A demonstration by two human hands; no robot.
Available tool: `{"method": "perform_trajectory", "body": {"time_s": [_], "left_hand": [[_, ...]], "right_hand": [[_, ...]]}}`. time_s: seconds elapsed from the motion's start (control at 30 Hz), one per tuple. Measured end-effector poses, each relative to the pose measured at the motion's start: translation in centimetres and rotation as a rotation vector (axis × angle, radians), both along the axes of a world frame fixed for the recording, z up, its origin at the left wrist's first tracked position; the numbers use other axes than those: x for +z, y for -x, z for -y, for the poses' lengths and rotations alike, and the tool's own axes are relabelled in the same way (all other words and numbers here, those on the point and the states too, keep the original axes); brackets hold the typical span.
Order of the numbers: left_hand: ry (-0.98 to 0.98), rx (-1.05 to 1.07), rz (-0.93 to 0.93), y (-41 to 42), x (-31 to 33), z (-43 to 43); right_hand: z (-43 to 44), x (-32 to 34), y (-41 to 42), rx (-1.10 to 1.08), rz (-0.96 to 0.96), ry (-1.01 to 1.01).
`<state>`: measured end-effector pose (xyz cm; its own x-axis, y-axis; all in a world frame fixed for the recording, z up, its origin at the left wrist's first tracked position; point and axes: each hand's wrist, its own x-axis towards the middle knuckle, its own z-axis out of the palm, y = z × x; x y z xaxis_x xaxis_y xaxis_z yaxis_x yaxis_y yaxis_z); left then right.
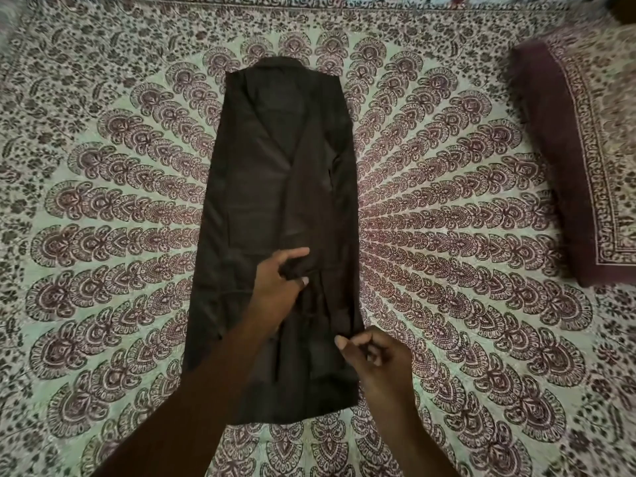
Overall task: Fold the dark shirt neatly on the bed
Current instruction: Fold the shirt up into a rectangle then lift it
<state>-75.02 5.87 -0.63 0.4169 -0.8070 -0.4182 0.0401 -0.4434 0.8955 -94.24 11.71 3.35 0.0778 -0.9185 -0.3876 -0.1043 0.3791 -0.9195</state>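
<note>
The dark shirt (272, 187) lies flat in the middle of the bed as a long narrow strip, collar at the far end, both sides folded inward. My left hand (280, 290) lies on the lower half of the shirt and pinches a fold of its cloth, likely a sleeve end, between thumb and fingers. My right hand (375, 359) hovers at the shirt's lower right edge with fingers curled; whether it holds cloth I cannot tell.
The bed is covered by a patterned maroon and pale green bedsheet (464, 201). A pillow (578, 156) in matching print with a maroon border lies at the right edge. Bare sheet surrounds the shirt on the left, right and near side.
</note>
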Motion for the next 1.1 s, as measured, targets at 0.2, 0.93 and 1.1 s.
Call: {"method": "perform_trajectory", "body": {"time_s": [0.2,0.93,1.1], "left_hand": [[0.188,0.132,-0.472,-0.2,1.8,-0.4],[-0.233,-0.549,0.400,-1.2,-3.4,-3.8],[-0.282,-0.556,0.527,-0.7,-3.2,-3.7]], "right_hand": [[-1.1,1.2,-0.7,0.072,-0.287,0.507],[-3.0,-7.1,-2.1,0.005,-0.112,-0.563],[-0.9,-6.4,-1.7,0.202,-0.296,-0.598]]}}
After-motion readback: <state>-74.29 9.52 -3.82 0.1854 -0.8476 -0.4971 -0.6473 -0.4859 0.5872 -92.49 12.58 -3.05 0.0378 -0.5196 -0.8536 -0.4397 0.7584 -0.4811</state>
